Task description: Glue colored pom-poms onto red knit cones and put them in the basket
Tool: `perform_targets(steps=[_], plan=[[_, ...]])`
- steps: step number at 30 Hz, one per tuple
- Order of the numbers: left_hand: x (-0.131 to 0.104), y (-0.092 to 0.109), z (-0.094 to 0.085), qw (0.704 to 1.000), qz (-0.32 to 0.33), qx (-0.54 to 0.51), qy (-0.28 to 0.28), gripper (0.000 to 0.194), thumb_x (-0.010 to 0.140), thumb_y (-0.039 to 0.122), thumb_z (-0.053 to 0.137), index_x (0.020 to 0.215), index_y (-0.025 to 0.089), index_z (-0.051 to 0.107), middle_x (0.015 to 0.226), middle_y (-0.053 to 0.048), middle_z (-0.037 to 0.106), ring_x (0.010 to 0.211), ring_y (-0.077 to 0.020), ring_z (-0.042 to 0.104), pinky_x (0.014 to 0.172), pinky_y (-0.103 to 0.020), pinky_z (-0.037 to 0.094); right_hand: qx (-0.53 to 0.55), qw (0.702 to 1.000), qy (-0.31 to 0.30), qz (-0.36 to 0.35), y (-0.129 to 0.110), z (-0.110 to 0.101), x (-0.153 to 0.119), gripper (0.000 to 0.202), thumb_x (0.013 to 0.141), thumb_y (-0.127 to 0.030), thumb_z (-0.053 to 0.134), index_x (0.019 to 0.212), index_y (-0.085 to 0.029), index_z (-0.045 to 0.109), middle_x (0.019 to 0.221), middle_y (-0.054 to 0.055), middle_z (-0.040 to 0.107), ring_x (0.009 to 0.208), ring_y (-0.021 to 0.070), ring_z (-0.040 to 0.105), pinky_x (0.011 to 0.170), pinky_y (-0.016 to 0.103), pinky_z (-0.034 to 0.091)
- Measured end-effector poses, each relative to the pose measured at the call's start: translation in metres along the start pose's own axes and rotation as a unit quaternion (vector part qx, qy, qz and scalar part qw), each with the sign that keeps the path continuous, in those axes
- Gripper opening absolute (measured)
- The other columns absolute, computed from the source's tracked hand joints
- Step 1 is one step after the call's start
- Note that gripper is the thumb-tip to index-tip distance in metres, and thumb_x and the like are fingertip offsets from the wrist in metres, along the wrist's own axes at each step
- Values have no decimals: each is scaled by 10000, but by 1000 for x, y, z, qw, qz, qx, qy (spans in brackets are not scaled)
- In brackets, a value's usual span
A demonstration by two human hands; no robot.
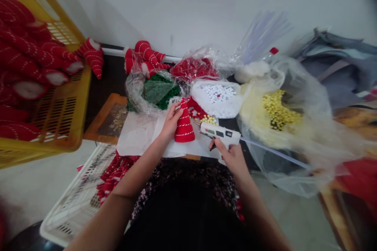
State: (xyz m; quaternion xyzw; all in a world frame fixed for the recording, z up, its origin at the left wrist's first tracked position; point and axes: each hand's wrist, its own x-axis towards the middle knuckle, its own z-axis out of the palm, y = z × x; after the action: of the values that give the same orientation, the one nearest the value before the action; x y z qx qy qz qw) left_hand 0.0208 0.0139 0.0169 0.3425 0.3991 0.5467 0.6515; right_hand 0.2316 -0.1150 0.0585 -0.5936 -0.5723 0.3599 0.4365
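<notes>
My left hand (171,120) is closed on a red cone-shaped fabric hat (185,127) with white dashed stitching, its tip pointing away from me. A white glue gun (219,133) is gripped in my right hand (232,155), its nozzle pointing left toward the hat. A long glue stick (273,152) sticks out of the gun's back. White paper (138,133) lies under the hat. Small yellow beads (208,119) and red pieces (196,108) sit just beyond the nozzle.
Bags of green pieces (160,90), red pieces (193,67), white pieces (219,93) and yellow beads (281,110) line the back and right. A yellow crate (79,125) of red stuffed cones stands left. A white basket (70,204) sits lower left. Clear glue sticks (262,35) lean against the wall.
</notes>
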Motion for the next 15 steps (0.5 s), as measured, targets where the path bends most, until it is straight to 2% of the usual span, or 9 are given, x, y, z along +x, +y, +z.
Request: perform_targets(steps=[8, 11, 15], plan=[[-2, 3, -1, 1000, -23, -16, 9, 573, 743, 463, 869, 1240, 268, 662, 1056, -33, 755, 825, -219, 710, 715, -316, 554, 72, 992, -27, 98, 5, 7, 1, 559, 990, -630, 584, 681, -188, 729, 662, 58, 678, 551, 144, 486, 508, 265, 387], [-2, 4, 0, 1000, -22, -21, 8, 583, 730, 455, 876, 1236, 261, 661, 1056, -28, 752, 814, -206, 707, 709, -305, 553, 72, 991, -32, 106, 6, 9, 0, 597, 981, -675, 574, 673, -183, 717, 637, 48, 653, 528, 132, 448, 489, 262, 359], [-2, 3, 0, 1000, -22, -16, 7, 583, 736, 462, 876, 1238, 268, 652, 1044, -15, 754, 791, -189, 707, 708, -295, 559, 69, 993, -35, 88, 10, 11, 1, 635, 976, -709, 567, 645, -184, 702, 592, 40, 628, 519, 133, 458, 501, 262, 391]])
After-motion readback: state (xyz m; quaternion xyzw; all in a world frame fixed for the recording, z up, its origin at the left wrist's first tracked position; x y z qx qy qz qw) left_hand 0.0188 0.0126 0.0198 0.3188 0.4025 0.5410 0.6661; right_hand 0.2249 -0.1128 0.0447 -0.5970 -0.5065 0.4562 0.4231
